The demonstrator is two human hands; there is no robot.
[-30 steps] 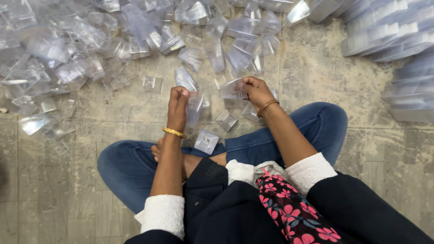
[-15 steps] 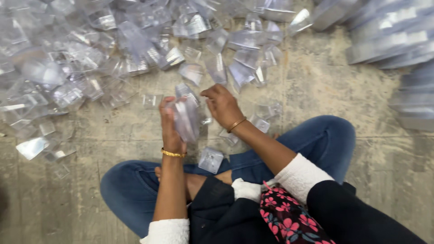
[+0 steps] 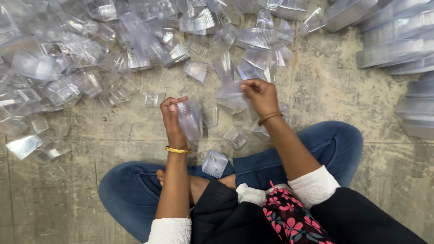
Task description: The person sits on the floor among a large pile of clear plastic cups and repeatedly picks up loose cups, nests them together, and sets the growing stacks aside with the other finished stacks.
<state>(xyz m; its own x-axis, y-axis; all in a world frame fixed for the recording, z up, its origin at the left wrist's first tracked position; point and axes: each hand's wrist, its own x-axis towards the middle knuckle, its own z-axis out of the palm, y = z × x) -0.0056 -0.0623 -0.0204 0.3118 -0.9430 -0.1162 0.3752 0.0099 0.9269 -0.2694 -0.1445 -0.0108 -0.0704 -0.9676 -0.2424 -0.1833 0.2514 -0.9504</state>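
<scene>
**Inspector:** Head view, looking down on a seated person with legs crossed in blue jeans (image 3: 135,194). Report the item in the left hand (image 3: 174,119).

**Assistant:** Left hand is clenched around a stack of clear plastic cups (image 3: 190,118). The stack's long axis runs roughly upright in the picture, tilted slightly, its upper end by the fingertips and its lower end past the heel of the hand. Most of the stack lies to the right of the palm, with the thumb and fingers wrapped over its upper part.

**Inspector:** And the right hand (image 3: 262,95)?

**Assistant:** Right hand is grasping a single clear cup (image 3: 231,95), pinched at its right edge. The cup lies on its side, long axis roughly level, sticking out to the left of the fingers toward the stack. The two items are near one another but apart. Which end of the cup is the open one cannot be told.

**Inspector:** Surface and surroundings?

**Assistant:** Worn, stained concrete floor (image 3: 343,90). A loose heap of clear cups (image 3: 90,49) spreads across the upper left and centre. Nested rows of cups (image 3: 393,40) lie at the upper right. One small clear cup (image 3: 214,162) rests against the crossed legs.
</scene>
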